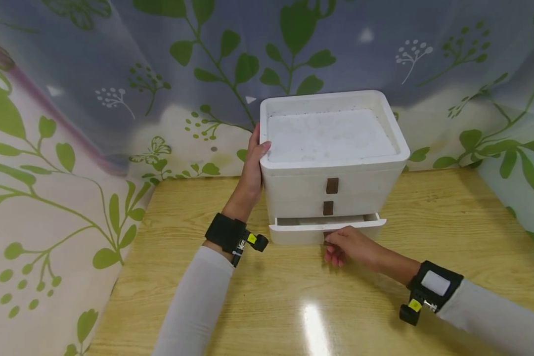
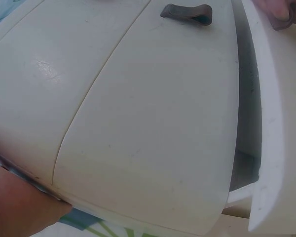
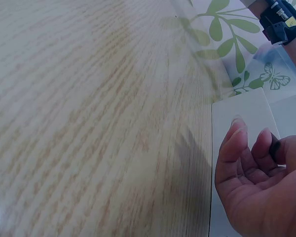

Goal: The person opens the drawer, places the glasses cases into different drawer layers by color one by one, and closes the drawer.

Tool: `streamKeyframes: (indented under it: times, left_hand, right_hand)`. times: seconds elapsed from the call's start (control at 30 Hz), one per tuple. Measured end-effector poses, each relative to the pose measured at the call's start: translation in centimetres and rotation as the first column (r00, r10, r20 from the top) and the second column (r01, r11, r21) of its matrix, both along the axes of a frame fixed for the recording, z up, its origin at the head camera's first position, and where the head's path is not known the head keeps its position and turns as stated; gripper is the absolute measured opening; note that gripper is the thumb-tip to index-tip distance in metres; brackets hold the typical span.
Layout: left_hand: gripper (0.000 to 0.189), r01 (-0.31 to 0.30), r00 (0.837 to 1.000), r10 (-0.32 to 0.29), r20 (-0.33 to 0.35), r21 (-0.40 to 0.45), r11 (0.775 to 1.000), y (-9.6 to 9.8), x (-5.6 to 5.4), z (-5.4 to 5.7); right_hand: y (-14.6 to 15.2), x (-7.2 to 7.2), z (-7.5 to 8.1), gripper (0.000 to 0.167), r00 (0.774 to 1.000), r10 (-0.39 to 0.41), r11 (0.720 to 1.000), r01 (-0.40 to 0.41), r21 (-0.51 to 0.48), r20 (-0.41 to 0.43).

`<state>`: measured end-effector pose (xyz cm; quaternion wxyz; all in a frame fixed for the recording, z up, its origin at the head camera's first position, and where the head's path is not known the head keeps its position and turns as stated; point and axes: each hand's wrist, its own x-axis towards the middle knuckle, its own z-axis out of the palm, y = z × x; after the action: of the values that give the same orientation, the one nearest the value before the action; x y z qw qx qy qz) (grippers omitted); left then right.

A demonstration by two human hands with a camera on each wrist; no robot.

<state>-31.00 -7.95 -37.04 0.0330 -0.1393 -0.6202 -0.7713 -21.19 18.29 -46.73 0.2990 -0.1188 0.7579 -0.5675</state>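
Note:
A white drawer cabinet (image 1: 307,193) with a raised rim on top stands at the back of the table. Its bottom drawer (image 1: 293,236) is pulled part way out, showing a narrow gap behind the front. My right hand (image 1: 351,245) pinches the brown pull tab (image 3: 275,147) of that drawer between thumb and index finger, the other fingers loosely bent. On the cabinet's left side lies my left hand (image 1: 251,165), its thumb over the top rim and its fingers along the side wall. Two more brown tabs, an upper one (image 1: 332,185) and a lower one (image 2: 187,14), mark the closed drawers.
The wood-grain table (image 1: 196,287) spreads in front of the cabinet and to both sides. A leaf-patterned curtain (image 1: 222,64) hangs close behind, and similar cloth (image 1: 40,198) borders the left. Each wrist carries a strapped-on camera.

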Motion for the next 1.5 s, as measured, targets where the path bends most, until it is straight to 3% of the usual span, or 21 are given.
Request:
streamKeyframes:
  times: [0.7,1.23,1.5]
  left_hand:
    - [0.078,0.011,1.0,-0.011,0.005,0.016,1.0,0.1,-0.1,0.1]
    - [0.08,0.009,1.0,-0.009,0.001,0.01,1.0,0.1,0.0,0.2]
    - [0.079,-0.003,1.0,0.003,-0.001,0.015,1.0,0.1,0.1,0.2]
  right_hand:
    - [-0.5,-1.7,-0.2,0.035,0.998,-0.062,0.998,0.062,0.014,-0.01]
    - [-0.8,-3.0,-0.4,0.036,0.997,-0.076,0.997,0.076,0.003,-0.004]
    - [-0.6,-3.1,-0.5,0.037,0.999,-0.046,0.999,0.046,0.007,-0.002]
